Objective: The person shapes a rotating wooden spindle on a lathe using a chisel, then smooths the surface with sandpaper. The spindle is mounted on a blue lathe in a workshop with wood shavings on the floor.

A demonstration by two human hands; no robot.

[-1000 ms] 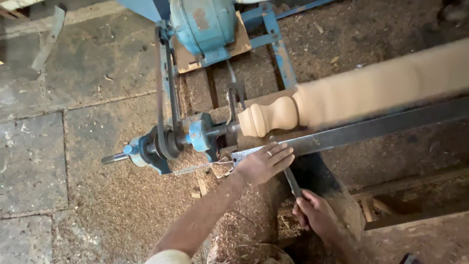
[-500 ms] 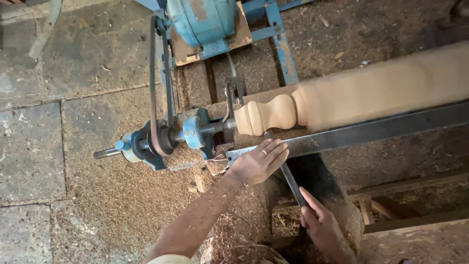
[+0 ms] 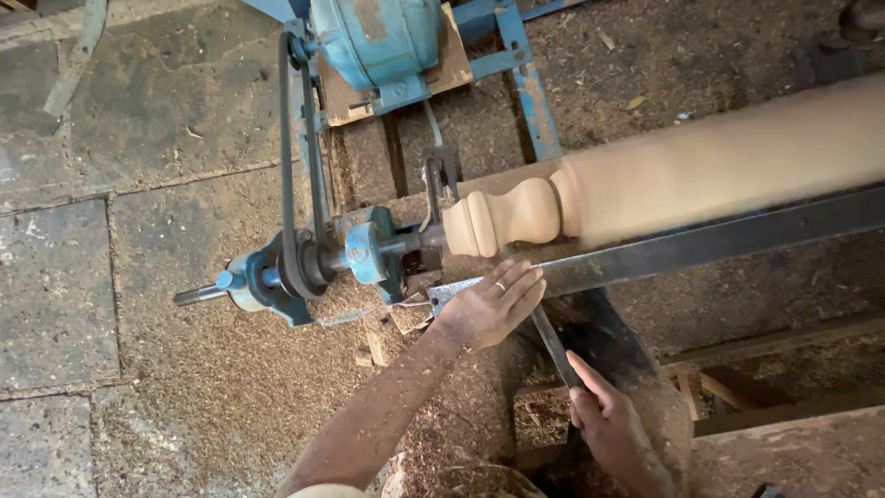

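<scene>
A pale wooden spindle [image 3: 682,180], blurred as if spinning, is mounted on a blue lathe headstock [image 3: 364,254]; its left end is turned into rounded beads. Below it runs a long dark steel tool rest [image 3: 719,242]. My left hand [image 3: 489,304] lies flat on the rest's left end, fingers pressing down a long metal chisel [image 3: 550,339] whose tip points up toward the beaded end. My right hand [image 3: 610,426] grips the chisel's handle lower down, near the bottom edge. The tip itself is hidden under my left fingers.
A drive belt [image 3: 300,166] runs from the headstock pulley up to a blue motor [image 3: 373,37] on a wooden board. Sawdust and shavings [image 3: 221,387] cover the stone floor. Wooden beams [image 3: 765,343] lie at the lower right.
My left hand has stayed on the tool rest, and my right hand has kept its hold on the chisel handle. The camera view shifted slightly down and right.
</scene>
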